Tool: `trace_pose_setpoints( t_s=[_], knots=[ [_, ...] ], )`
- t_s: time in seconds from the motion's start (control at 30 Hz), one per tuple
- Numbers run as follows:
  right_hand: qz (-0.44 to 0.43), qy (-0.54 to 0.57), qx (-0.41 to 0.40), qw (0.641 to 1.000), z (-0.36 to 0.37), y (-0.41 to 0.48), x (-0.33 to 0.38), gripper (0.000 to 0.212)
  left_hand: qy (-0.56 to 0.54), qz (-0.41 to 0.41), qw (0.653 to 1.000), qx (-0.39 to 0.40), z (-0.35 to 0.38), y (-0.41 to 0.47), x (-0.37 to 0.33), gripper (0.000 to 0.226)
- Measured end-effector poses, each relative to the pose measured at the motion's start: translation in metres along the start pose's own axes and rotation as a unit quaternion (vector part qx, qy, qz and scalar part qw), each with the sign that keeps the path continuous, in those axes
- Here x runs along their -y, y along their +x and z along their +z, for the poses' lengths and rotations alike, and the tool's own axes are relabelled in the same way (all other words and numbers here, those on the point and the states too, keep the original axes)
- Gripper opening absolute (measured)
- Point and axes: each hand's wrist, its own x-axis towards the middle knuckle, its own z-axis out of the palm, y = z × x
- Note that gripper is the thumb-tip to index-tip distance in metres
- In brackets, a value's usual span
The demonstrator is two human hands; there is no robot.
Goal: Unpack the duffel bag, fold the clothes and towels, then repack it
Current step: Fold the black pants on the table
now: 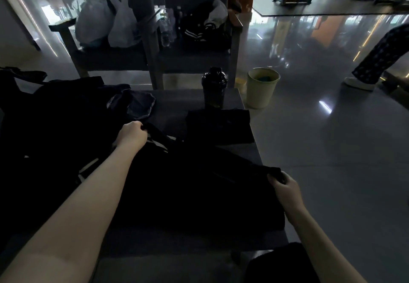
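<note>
A soft black garment [194, 190] of matte fabric lies spread on the near half of the smooth grey table [177, 99]. Its long axis goes across the table, slanting from the middle towards the near part of the right edge. A few white stripes [158, 144] show on it at the far left part. The rest is so dark that its folds and seams are hard to make out, and I cannot tell what kind of garment it is.

The left hand [132, 135] is curled, and its fingers pinch the far end of the garment near the stripes. The right hand [286, 192] grips the other end, bunched between thumb and fingers, just at the right edge of the table.

A flat folded black cloth [219, 126], nearly square, lies near the far right corner. Just behind it stands a glossy black plastic shaker bottle [214, 88] with a rounded lid. Along the left edge sits a big heap of black soft material [55, 123], cut off by the frame. Whether it is the bag or clothes I cannot tell. A crumpled blue-grey cloth [141, 105] lies against the heap on its right side.
</note>
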Motion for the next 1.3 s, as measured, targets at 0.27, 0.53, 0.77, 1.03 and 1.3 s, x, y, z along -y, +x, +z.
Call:
trace_pose_setpoints(
  t_s=[0.27,0.53,0.77,1.03,1.3],
  knots=[
    [-0.108,-0.023,-0.023,0.994,0.002,0.003,-0.002,0.024,0.064,0.097,0.972,0.203,0.043,0.022,0.021,0.038],
    [-0.132,-0.121,-0.052,0.983,-0.007,0.022,0.012,0.028,0.155,0.078,0.980,0.100,0.036,-0.028,0.047,0.014],
    [-0.140,-0.247,-0.085,0.955,0.001,0.027,0.027,0.022,0.066,0.025,0.979,0.190,0.006,-0.048,0.077,0.007],
    [-0.090,-0.140,-0.100,0.981,0.015,0.034,0.048,0.020,-0.111,-0.052,0.983,0.138,-0.014,-0.035,0.081,0.013],
    [-0.066,-0.194,-0.051,0.977,0.029,0.036,0.037,0.023,0.002,-0.039,0.999,0.003,-0.003,-0.034,0.071,0.040]
  ],
)
